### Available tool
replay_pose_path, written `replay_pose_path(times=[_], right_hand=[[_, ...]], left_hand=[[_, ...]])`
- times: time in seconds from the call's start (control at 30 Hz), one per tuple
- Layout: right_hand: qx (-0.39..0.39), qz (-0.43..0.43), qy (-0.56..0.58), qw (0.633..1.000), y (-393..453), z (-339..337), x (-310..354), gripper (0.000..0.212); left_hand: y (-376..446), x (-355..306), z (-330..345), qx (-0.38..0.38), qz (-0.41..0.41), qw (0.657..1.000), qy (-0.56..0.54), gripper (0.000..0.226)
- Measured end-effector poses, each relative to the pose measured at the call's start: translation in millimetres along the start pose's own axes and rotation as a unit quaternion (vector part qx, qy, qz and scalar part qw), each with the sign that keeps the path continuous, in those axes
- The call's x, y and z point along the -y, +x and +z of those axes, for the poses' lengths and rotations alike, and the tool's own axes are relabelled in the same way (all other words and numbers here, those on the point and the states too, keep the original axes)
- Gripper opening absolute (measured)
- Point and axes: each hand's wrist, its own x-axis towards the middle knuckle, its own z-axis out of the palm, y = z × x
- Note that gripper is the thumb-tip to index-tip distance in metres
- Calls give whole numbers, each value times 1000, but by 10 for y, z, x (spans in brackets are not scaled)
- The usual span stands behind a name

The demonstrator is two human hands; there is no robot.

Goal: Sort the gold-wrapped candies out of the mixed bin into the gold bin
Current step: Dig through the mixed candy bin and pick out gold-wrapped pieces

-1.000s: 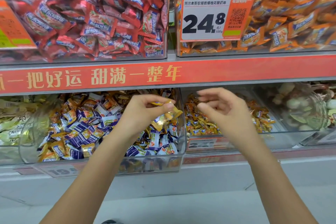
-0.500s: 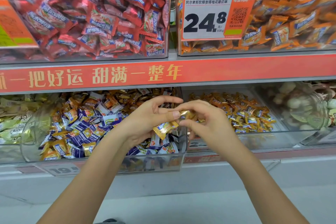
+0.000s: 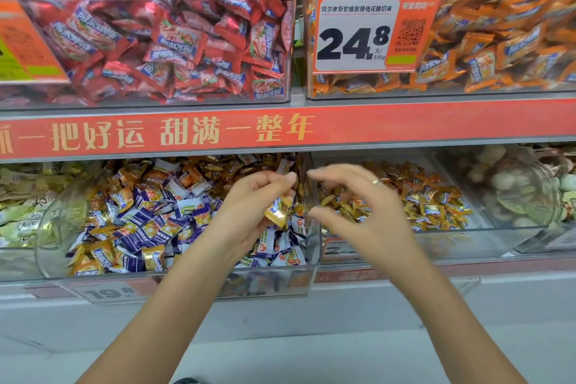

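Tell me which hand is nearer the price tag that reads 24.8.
Right. The right hand hangs over the gold bin, almost directly beneath the price tag; the left hand, gripping a gold-wrapped candy, sits further left over the mixed bin.

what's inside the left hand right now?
The left hand pinches gold-wrapped candies over the mixed bin; one wrapper shows plainly below the fingers. How many more sit in the palm is hidden by the curled fingers. The right hand holds nothing visible.
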Motion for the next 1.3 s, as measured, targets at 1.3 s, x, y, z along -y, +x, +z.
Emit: replay_pose_path(times=[1.3], right_hand=[[-25,-12,34,999,49,46,-79,33]], left_hand=[[53,-117,-172,12,148,970,194,9]])
